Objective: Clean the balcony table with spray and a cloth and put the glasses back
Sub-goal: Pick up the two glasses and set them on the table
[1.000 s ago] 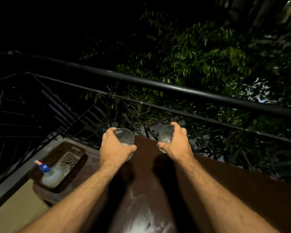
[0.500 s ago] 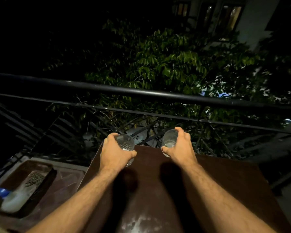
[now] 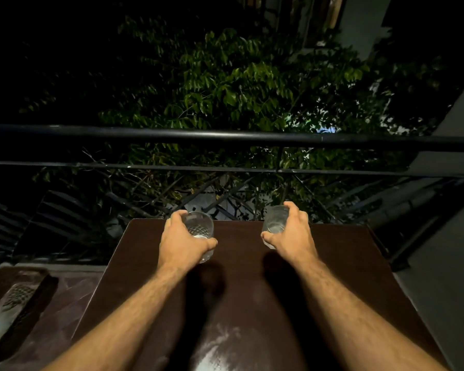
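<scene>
A dark brown balcony table (image 3: 239,285) fills the lower middle of the view. My left hand (image 3: 182,245) grips a clear cut-pattern glass (image 3: 200,227) near the table's far edge, left of centre. My right hand (image 3: 292,236) grips a second clear glass (image 3: 275,223) near the far edge, right of centre. Both glasses are low over the tabletop; whether they touch it I cannot tell. A spray bottle (image 3: 3,311) lies in a brown tray (image 3: 40,287) at the lower left. No cloth is visible.
A black metal railing (image 3: 225,136) runs across just beyond the table's far edge, with a lower bar (image 3: 225,167) under it. Green tree foliage (image 3: 239,84) lies behind. A grey wall (image 3: 445,263) stands at the right. A wet sheen (image 3: 214,349) marks the near tabletop.
The view has swung right and the table now sits centred. My two hands have spread farther apart, each still holding its glass near the far edge.
</scene>
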